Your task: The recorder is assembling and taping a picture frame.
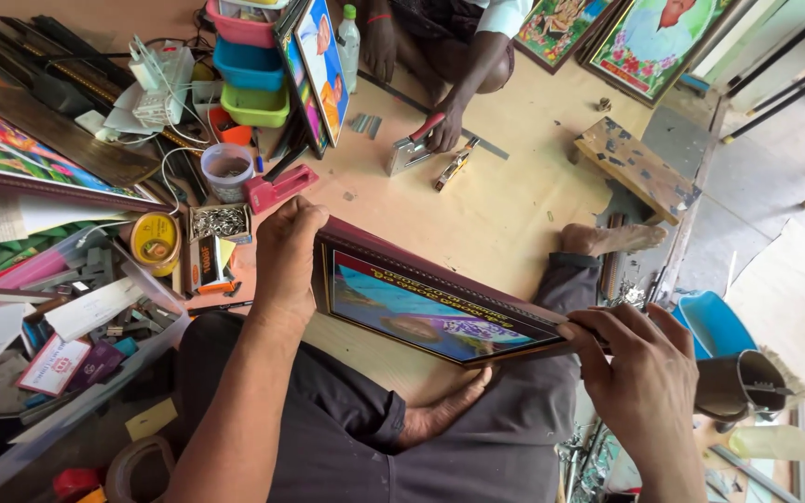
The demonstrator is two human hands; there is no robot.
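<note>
The left hand [286, 247] grasps the far left corner of a dark maroon wooden picture frame [440, 303] holding a colourful print, tilted above the person's lap. The right hand [640, 368] pinches the frame's right corner, grip clenched. Just left of it on the floor stand a small box of staples [219, 222] and a round yellow tin [154, 239].

A dark maroon wooden picture frame [440, 296] surrounds a blue and purple print. Nearby sit stacked pink, blue and green plastic tubs [252, 65], and a yellow round tin [155, 239].
</note>
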